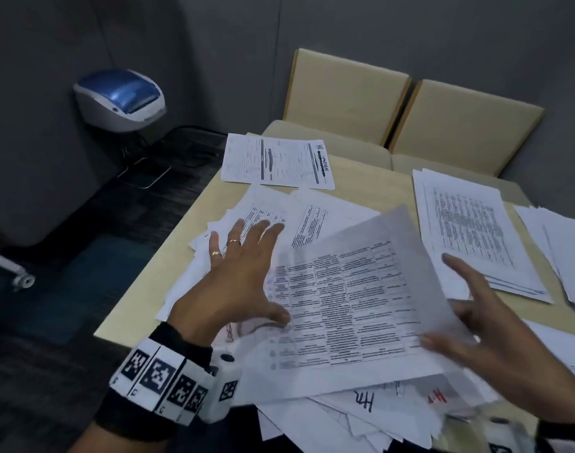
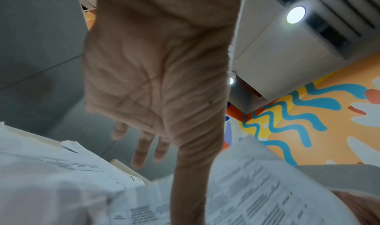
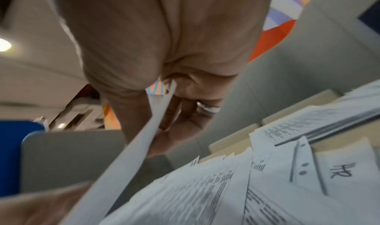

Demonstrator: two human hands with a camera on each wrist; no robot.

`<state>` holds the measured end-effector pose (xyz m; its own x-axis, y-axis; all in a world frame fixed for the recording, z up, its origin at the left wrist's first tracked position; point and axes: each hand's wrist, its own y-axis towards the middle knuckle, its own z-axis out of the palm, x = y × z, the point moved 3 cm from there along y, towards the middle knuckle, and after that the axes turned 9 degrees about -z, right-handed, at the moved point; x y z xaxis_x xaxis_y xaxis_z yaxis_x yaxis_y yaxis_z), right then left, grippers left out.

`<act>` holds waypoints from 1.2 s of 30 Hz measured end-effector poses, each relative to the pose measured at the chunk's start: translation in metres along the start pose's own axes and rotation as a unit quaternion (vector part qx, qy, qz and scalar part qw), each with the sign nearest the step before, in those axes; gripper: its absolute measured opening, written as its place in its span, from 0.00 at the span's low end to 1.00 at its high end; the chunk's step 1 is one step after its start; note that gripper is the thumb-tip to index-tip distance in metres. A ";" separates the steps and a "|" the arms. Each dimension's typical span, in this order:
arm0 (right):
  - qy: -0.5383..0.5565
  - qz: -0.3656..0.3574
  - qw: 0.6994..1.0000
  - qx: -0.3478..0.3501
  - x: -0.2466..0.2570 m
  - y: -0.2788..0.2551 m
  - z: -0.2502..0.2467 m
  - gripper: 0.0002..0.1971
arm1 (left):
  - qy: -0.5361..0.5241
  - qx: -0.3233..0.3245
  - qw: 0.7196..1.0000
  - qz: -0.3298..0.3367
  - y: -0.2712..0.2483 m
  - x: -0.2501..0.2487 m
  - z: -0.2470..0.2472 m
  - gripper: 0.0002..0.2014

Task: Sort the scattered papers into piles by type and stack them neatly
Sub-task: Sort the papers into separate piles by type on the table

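Note:
My right hand (image 1: 475, 325) pinches the right edge of a sheet printed with a dense table (image 1: 354, 299) and holds it tilted up over the loose heap of papers (image 1: 344, 407). In the right wrist view that sheet's edge (image 3: 144, 140) runs between the thumb and fingers of the right hand (image 3: 170, 111). My left hand (image 1: 247, 266) is spread flat with straight fingers over scattered sheets (image 1: 273, 207), its thumb touching the table sheet's left side. From the left wrist, the left hand (image 2: 156, 82) hovers palm down above the papers (image 2: 61, 171).
Sorted piles lie on the beige table (image 1: 139, 286): forms marked "HR" (image 1: 276, 161) at the back, text pages (image 1: 469, 230) on the right, more sheets (image 1: 567, 246) at the far right. Two beige chairs (image 1: 344, 93) stand behind. A blue-white device (image 1: 119, 99) sits left.

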<state>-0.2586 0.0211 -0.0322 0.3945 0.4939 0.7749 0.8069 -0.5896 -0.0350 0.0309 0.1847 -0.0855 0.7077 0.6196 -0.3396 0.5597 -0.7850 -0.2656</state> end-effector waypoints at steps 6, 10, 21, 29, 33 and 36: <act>0.188 -0.026 0.957 -0.221 -0.030 0.002 -0.050 0.35 | -0.153 0.019 0.988 0.015 -0.004 -0.018 -0.007 0.08; 0.390 0.021 0.894 -0.219 -0.066 -0.002 -0.021 0.28 | -0.323 0.024 0.945 0.041 -0.013 -0.050 -0.001 0.08; 0.463 0.177 0.844 -0.205 -0.119 -0.025 0.012 0.17 | -0.167 0.074 0.983 0.001 -0.020 -0.067 0.021 0.30; 0.471 0.144 0.846 -0.206 -0.127 -0.024 0.019 0.08 | -0.218 0.074 0.972 -0.054 -0.020 -0.075 0.029 0.34; 0.333 0.155 0.903 -0.221 -0.130 -0.026 0.024 0.12 | -0.337 0.054 0.936 -0.081 -0.015 -0.073 0.035 0.37; 0.302 0.165 0.915 -0.210 -0.133 -0.027 0.023 0.32 | -0.411 0.059 0.903 -0.116 -0.013 -0.073 0.040 0.40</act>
<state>-0.3230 -0.0137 -0.1485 0.1694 -0.1242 0.9777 0.3970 -0.8994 -0.1830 -0.0455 0.1495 -0.0935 -0.0075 0.5945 -0.8040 0.5677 -0.6594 -0.4929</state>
